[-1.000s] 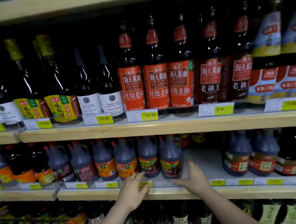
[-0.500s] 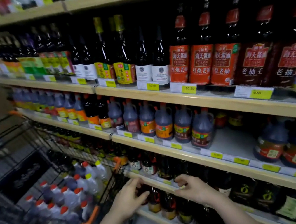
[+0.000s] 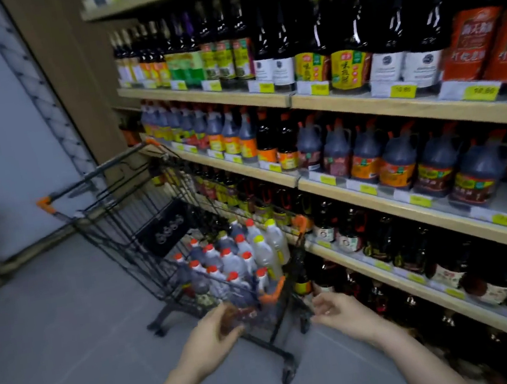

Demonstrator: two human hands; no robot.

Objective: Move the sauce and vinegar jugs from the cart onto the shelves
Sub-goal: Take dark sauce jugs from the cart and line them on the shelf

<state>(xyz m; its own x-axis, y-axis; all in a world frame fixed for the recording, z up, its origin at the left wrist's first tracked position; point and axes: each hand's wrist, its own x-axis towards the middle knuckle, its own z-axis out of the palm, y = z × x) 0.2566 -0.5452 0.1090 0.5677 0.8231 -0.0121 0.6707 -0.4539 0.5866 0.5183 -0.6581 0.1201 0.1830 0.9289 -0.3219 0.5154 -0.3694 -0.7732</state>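
A black wire cart [image 3: 124, 225] with orange corner guards stands on the floor beside the shelves. In it are several jugs [image 3: 230, 262], dark ones with red caps and pale ones with yellow caps. My left hand [image 3: 213, 337] is at the cart's near end, fingers apart and empty. Also empty with fingers spread, my right hand [image 3: 341, 312] is held just right of the cart, in front of the lower shelf. A row of dark jugs [image 3: 403, 161] stands on the middle shelf [image 3: 380, 205], with bare shelf to its right.
Wooden shelves [image 3: 346, 97] full of dark sauce bottles fill the right side, with yellow price tags on their edges. Grey floor [image 3: 53, 339] lies to the left of the cart. A wooden panel and a pale wall stand behind the cart.
The view has swung left and down from the shelf to the cart. Both hands have dropped from the middle shelf edge to the cart's near end, still empty.
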